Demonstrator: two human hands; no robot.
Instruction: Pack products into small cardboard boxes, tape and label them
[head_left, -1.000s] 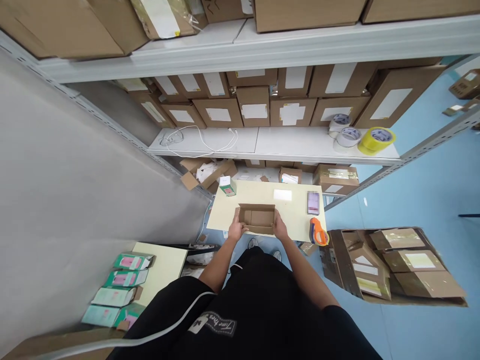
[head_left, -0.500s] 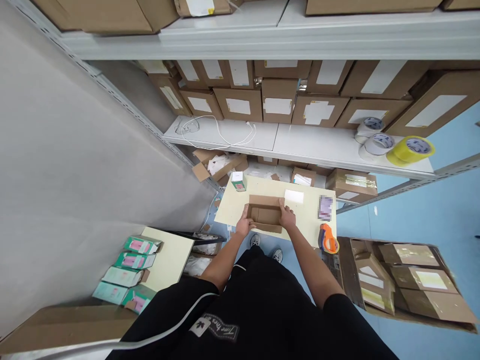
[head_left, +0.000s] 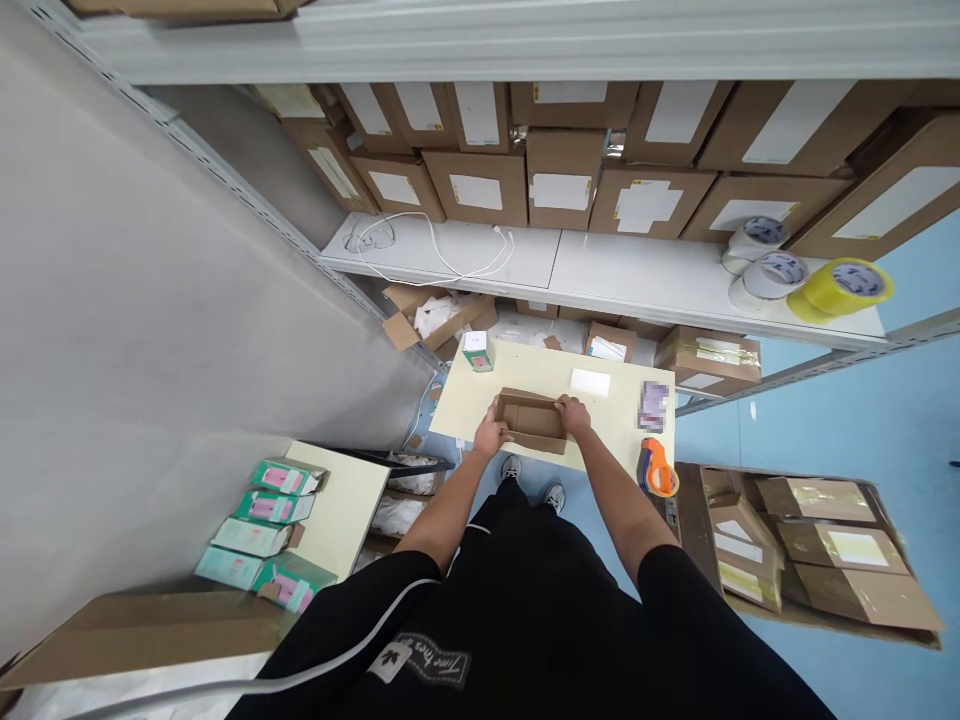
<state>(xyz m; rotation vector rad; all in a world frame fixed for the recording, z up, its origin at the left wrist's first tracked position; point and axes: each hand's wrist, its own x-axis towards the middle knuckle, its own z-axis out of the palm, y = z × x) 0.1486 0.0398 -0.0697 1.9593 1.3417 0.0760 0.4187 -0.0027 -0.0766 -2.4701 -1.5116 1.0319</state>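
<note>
An open cardboard box [head_left: 531, 440] rests at the near edge of the pale yellow table [head_left: 457, 400], its hollow inside facing up. My left hand [head_left: 491, 432] grips the left end of the box. At the right end, my right hand [head_left: 573, 413] has its fingers closed over the wall. Behind the box, a small green and white box [head_left: 477, 351] stands at the table's back left corner. A white card or label stack [head_left: 590, 382] lies behind my right hand. Farther right are a blurred purple item [head_left: 653, 406] and an orange tape dispenser [head_left: 658, 468].
A grey shelf [head_left: 637, 265] behind the table bears labelled cartons [head_left: 487, 187], a white cable [head_left: 431, 245] and tape rolls [head_left: 844, 285]. Green boxes [head_left: 270, 507] lie on a side table [head_left: 341, 500] at left. A large carton [head_left: 825, 550] with flattened boxes stands on the floor at right.
The box's far flap, upright and visible before, is now folded down or in. My right hand has shifted slightly along the right end. The camera view has tilted a little.
</note>
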